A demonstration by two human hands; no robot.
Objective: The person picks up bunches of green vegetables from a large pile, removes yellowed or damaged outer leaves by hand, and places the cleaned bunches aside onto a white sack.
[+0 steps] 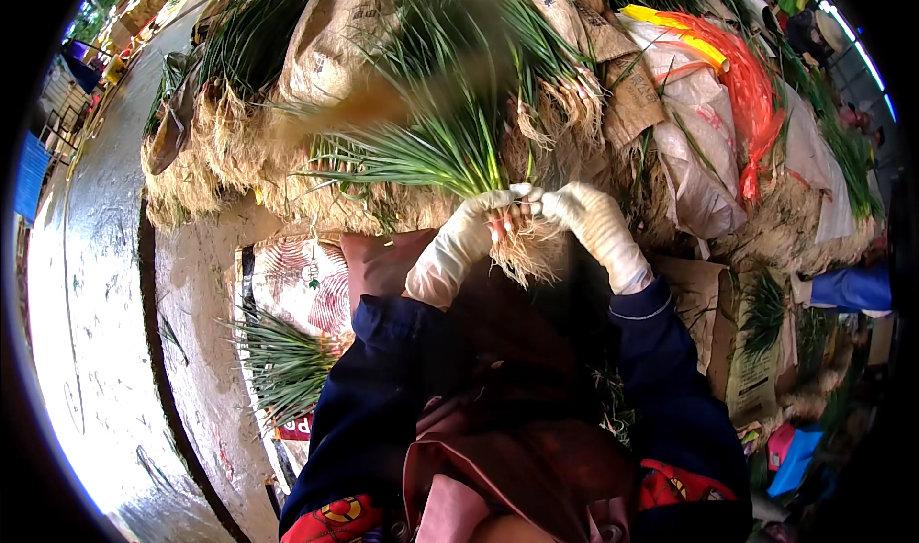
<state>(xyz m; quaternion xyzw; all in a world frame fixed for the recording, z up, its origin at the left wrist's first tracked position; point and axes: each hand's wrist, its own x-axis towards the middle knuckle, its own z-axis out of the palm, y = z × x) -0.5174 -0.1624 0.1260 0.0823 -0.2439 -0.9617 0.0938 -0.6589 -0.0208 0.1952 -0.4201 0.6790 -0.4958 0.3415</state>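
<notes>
One onion bunch [469, 150] between gloved hands [461, 239] [595, 225].

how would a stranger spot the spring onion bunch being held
Find the long heap of spring onions across the upper middle, then look just below its centre, where the white-gloved left hand and right hand meet. The spring onion bunch is there, green leaves fanning upward, reddish stem ends and pale, stringy roots hanging below. Unlike its neighbours in the heap, it is being held.
</notes>
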